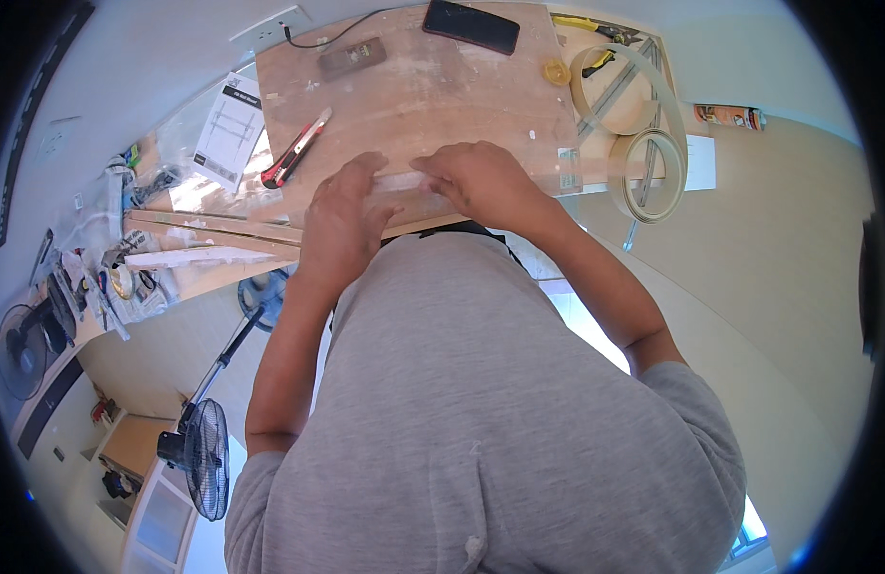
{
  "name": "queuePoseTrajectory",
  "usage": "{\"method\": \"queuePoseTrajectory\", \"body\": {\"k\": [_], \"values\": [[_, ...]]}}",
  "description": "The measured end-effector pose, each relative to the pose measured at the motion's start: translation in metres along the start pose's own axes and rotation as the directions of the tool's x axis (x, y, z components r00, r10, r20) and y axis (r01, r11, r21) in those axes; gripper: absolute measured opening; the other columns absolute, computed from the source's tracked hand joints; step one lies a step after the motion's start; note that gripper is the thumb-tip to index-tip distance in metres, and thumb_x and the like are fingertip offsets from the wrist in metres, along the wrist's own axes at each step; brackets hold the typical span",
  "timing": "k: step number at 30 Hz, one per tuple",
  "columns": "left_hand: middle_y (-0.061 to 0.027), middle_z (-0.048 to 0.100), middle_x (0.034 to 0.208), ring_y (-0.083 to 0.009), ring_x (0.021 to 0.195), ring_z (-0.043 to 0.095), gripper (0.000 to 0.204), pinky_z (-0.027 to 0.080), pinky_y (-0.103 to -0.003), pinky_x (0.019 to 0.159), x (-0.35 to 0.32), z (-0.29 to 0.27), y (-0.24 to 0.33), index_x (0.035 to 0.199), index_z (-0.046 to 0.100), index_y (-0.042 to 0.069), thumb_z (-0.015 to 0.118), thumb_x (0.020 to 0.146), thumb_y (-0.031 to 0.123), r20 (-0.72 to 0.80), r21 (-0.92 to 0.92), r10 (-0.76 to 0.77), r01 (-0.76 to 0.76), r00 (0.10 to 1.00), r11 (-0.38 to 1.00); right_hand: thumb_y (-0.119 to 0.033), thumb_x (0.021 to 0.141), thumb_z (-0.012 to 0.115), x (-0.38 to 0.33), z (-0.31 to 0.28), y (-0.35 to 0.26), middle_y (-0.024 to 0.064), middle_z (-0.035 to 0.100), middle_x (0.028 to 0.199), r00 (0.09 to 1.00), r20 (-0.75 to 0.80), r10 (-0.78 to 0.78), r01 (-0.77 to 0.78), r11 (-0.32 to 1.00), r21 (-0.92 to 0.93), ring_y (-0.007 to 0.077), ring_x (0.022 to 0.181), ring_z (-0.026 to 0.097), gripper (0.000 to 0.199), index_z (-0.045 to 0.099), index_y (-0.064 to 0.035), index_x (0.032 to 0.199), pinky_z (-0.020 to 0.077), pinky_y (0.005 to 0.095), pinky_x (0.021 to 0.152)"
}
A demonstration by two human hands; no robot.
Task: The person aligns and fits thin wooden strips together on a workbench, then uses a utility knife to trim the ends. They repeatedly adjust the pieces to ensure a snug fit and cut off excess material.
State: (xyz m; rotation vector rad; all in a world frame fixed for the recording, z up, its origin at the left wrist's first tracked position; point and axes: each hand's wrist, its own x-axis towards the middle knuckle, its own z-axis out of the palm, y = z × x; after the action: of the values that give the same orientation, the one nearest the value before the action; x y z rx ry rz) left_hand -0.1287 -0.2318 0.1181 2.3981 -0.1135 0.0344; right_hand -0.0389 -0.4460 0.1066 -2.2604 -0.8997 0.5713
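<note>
My left hand [342, 225] and my right hand [480, 182] both lie palm down on a pale, thin strip [396, 184] near the front edge of the bench [433, 86], a bare plywood board. The strip's long axis runs left to right, roughly along that near edge, and it lies flat between my two hands; most of it is covered by my fingers, so I cannot tell what it is made of. My left hand is spread fairly flat with the fingers pointing up and to the right, pressing on the strip's left end. My right hand is flat too, fingers pointing left, their tips resting on the strip just beside my left fingertips. Neither hand is closed around anything. Both forearms come up from below, elbows out to each side of my grey shirt [480, 411].

A red and silver utility knife [297, 148] lies on the bench's left part, pointing up and to the right. To its left, off the board, a white printed sheet [230, 129] with black line drawings sits tilted. At the far edge lie a black phone [471, 26] and a small brown rectangular block [351, 57]. To the right are loops of beige edging tape [643, 163], a small yellow tape roll [556, 73], and farther right an orange tube [729, 117] lying on its side.
</note>
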Motion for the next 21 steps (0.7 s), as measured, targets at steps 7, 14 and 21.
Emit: {"method": "queuePoseTrajectory", "body": {"k": [7, 14, 21], "values": [[-0.0202, 0.074, 0.093, -0.0336, 0.083, 0.071, 0.038, 0.053, -0.043, 0.078, 0.022, -0.009, -0.014, 0.126, 0.069, -0.005, 0.074, 0.096, 0.017, 0.46, -0.042, -0.122, 0.159, 0.879, 0.986, -0.022, 0.093, 0.074, -0.008, 0.003, 0.0, 0.0129, 0.077, 0.109, 0.991, 0.003, -0.133, 0.132, 0.988, -0.085, 0.0342, 0.104, 0.07, 0.03, 0.078, -0.0062, 0.118, 0.052, 0.0457, 0.093], [-0.0124, 0.066, 0.078, -0.0152, 0.071, 0.057, 0.039, 0.051, -0.036, 0.069, 0.018, 0.003, -0.021, 0.135, 0.071, 0.002, 0.071, 0.097, 0.013, 0.548, -0.244, -0.158, 0.338, 0.821, 0.909, -0.025, 0.089, 0.076, -0.01, 0.004, 0.006, 0.0133, 0.078, 0.102, 0.999, 0.025, -0.042, 0.042, 0.999, 0.023, 0.0334, 0.098, 0.072, 0.027, 0.082, -0.0085, 0.109, 0.0534, 0.0452, 0.088], [-0.0076, 0.06, 0.07, -0.0151, 0.065, 0.052, 0.04, 0.047, -0.035, 0.063, 0.017, 0.007, -0.022, 0.137, 0.071, 0.005, 0.07, 0.098, 0.014, 0.551, -0.185, -0.176, 0.325, 0.816, 0.928, -0.018, 0.089, 0.078, -0.012, 0.012, 0.007, 0.0123, 0.079, 0.101, 1.0, -0.026, -0.009, 0.01, 0.998, 0.056, 0.0336, 0.093, 0.072, 0.021, 0.082, -0.0061, 0.105, 0.0545, 0.044, 0.086]]}}
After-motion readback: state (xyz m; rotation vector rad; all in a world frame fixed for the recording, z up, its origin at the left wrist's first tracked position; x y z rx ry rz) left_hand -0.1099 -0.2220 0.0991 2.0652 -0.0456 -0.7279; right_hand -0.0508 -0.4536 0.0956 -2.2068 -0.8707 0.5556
